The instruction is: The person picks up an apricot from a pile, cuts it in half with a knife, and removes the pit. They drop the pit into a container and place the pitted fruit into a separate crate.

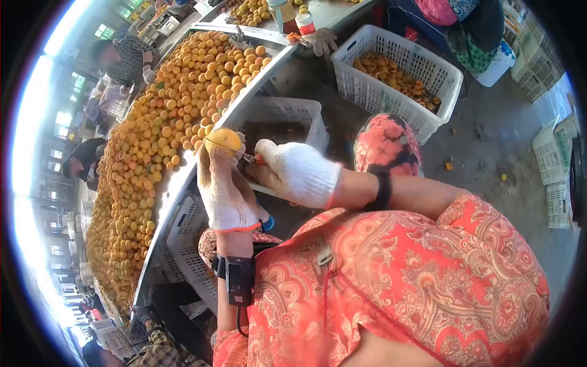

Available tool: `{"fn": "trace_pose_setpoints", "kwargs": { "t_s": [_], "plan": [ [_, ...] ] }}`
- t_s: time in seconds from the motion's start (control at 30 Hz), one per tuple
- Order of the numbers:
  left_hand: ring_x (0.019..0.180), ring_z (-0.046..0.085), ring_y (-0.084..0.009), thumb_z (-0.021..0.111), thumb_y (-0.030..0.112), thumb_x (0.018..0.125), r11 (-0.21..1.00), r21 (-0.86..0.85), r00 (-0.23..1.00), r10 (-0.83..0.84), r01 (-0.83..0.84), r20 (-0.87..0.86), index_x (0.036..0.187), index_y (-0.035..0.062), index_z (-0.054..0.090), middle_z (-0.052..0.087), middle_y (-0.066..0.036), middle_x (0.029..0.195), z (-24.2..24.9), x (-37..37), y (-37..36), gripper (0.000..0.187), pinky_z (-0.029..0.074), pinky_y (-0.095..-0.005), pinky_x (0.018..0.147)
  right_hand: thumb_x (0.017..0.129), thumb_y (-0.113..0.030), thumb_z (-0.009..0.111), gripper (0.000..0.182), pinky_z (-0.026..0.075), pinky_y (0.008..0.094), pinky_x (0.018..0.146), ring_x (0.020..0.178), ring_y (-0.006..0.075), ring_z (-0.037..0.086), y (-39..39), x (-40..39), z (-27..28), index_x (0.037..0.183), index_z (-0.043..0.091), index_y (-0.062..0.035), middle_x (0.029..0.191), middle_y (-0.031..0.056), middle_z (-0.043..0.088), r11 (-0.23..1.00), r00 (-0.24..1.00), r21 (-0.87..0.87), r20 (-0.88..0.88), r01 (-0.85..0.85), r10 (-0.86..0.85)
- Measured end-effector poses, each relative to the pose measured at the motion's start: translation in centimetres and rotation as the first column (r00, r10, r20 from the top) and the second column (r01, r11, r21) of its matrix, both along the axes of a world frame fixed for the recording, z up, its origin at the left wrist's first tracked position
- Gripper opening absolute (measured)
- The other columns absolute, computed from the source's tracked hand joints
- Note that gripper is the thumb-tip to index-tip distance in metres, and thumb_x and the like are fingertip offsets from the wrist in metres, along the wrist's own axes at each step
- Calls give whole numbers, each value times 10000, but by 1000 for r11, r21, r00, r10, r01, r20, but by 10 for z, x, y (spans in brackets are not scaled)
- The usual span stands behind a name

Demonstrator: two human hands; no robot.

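Note:
An apricot sits in the fingertips of my left hand, which wears a white knit glove. My right hand, also gloved in white, is closed round the reddish handle of a thin metal blade. The blade reaches across to the apricot and overlaps its face in this view. Both hands are close together at the edge of the sorting table, over a white crate. Right beside my left hand lies a large heap of apricots.
The metal table edge runs along my left. A white crate of cut orange pieces stands ahead, and another crate is below the table. A co-worker's gloved hand rests near a red-and-white container. Several people stand across the table.

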State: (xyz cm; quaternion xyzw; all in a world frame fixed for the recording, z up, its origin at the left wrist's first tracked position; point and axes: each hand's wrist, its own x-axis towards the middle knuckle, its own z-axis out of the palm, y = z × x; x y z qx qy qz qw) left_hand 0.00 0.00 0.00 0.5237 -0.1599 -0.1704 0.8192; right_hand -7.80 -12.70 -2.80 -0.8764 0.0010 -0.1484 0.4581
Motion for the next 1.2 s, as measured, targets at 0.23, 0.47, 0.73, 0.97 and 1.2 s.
{"fn": "trace_pose_setpoints", "kwargs": {
  "t_s": [0.23,0.47,0.73,0.97,1.2],
  "plan": [
    [906,567,-187,579,495,971,994,-101,958,6,-36,-286,1267,41,534,617,-86,1123,0,-5,-12,544,468,-305,793,983,-293,538,321,528,467,606,715,392,675,-2,-3,13,1022,551,26,767,221,663,998,1000,64,9,-8,7],
    [939,565,-156,655,360,945,981,172,990,70,-91,126,1324,17,499,608,-87,1149,5,4,-9,534,473,-290,824,973,-234,554,234,491,504,615,752,441,637,-6,2,8,1010,507,-8,777,252,635,999,998,21,44,40,-40],
    [926,591,-141,598,204,982,980,190,974,19,-63,225,1301,-8,497,605,-82,1115,-10,14,-7,396,486,-272,849,955,-225,583,233,492,509,614,765,447,638,-9,2,11,971,503,-7,780,254,638,1000,998,20,65,11,-13],
    [863,623,-153,553,350,1012,981,191,997,1,-16,81,1243,20,544,638,-67,1029,-9,13,-6,404,523,-277,756,944,-237,596,248,494,507,582,720,435,644,-11,0,15,986,497,-14,730,230,639,993,996,-102,77,60,-52],
    [575,543,-71,612,415,970,998,65,997,5,1,-81,1133,64,617,657,-20,900,-14,12,-10,387,360,-191,439,941,-240,593,263,494,508,578,702,438,642,-9,0,6,991,487,-5,690,239,625,991,993,-106,95,81,-71]
  ]
}}
